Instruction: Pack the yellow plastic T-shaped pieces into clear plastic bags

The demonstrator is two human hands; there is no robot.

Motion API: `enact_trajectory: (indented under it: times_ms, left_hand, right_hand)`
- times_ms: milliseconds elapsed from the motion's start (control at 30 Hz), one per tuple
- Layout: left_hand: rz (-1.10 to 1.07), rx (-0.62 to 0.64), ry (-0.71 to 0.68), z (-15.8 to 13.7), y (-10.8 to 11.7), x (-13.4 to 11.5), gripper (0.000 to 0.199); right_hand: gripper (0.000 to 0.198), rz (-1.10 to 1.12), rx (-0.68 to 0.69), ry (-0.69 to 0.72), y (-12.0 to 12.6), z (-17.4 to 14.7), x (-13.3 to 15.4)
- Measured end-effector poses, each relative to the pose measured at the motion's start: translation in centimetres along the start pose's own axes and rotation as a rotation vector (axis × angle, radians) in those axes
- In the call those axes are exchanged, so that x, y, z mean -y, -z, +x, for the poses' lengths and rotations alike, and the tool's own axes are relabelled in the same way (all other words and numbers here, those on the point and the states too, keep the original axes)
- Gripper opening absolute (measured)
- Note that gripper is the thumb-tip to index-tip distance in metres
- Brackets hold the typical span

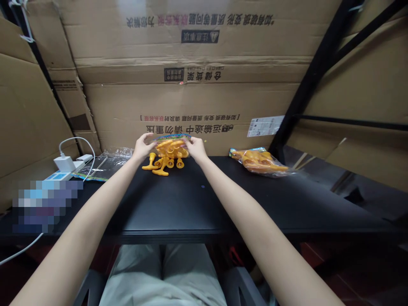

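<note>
My left hand (144,147) and my right hand (196,149) pinch the two sides of a clear plastic bag (174,137) with a blue-green printed top edge. Yellow-orange plastic pieces (172,148) show at the bag, between my hands; how many are inside it I cannot tell. Just below the bag, several loose T-shaped yellow pieces (161,167) with round cup-like ends lie on the black table (165,204). My fingertips are partly hidden against the plastic.
Right of my hands lies another clear bag filled with yellow pieces (259,161). To the left are flat clear plastic bags (110,165), a power strip (60,175) with a white charger (63,163) and cable. Cardboard walls (191,97) and a black metal frame (306,93) enclose the table.
</note>
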State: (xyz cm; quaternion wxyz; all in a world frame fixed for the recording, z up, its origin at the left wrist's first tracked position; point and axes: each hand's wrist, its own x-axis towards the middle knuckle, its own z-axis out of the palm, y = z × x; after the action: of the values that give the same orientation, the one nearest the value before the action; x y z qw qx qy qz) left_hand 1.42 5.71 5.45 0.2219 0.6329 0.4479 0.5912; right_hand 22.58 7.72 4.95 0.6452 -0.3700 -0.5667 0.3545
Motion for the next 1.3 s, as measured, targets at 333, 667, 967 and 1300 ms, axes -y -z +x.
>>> enact_trajectory:
  times_ms: [333, 667, 967, 1300]
  left_hand:
    - [0.038, 0.195, 0.249, -0.9, -0.8, 2.2, 0.04]
    - [-0.253, 0.026, 0.296, -0.7, -2.4, -0.6, 0.039]
    - [-0.35, 0.052, 0.091, 0.9, -0.5, -3.6, 0.037]
    - [-0.655, -0.049, -0.043, 0.4, 1.8, -5.8, 0.033]
  right_hand:
    - [0.016, 0.131, 0.037, -0.158, -0.1, -1.3, 1.7]
    - [0.032, -0.097, 0.002, 0.063, 0.5, 0.5, 1.8]
    - [0.045, -0.097, -0.012, 0.334, 0.0, 1.2, 4.9]
    - [0.044, 0.141, 0.148, 0.436, -0.1, -3.0, 9.0]
